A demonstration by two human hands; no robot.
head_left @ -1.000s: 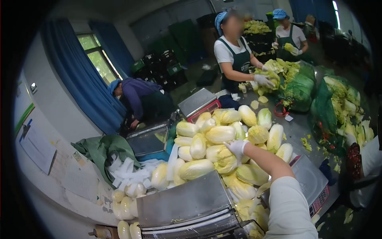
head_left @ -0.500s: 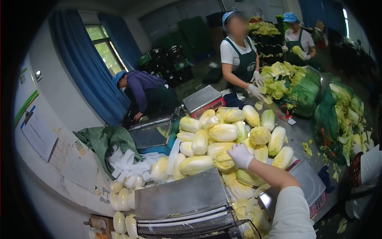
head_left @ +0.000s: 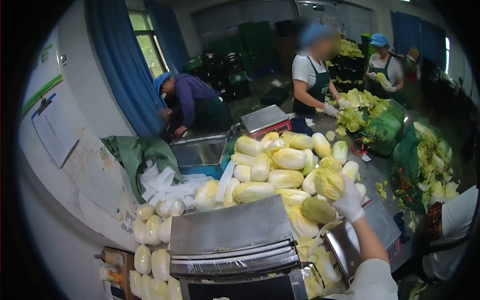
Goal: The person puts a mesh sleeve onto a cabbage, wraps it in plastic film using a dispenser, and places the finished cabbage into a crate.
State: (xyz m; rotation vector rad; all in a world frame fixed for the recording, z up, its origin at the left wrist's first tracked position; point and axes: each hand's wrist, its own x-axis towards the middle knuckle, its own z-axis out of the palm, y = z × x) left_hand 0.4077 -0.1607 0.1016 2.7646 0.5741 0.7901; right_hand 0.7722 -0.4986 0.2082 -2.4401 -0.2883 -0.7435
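the right hand [head_left: 348,202], in a white glove, is reaching up from the near right corner, with the forearm bare above a white sleeve and the wrist bending back. its grip is closing around the near side of a cabbage [head_left: 327,182], fingers curling onto the leaves. the cabbage is sitting tilted at the near right edge of the pile [head_left: 272,172] on the surface [head_left: 375,170]; whether it is touching the heads beneath it cannot be told. the left hand is not showing. a scale [head_left: 375,232] is standing just below the hand. on the right, a green net sack [head_left: 385,127] is holding leafy cabbages, and a second sack [head_left: 425,150] beside it is bulging with more. at the far end, a person in an apron [head_left: 312,75] is handling loose leaves.
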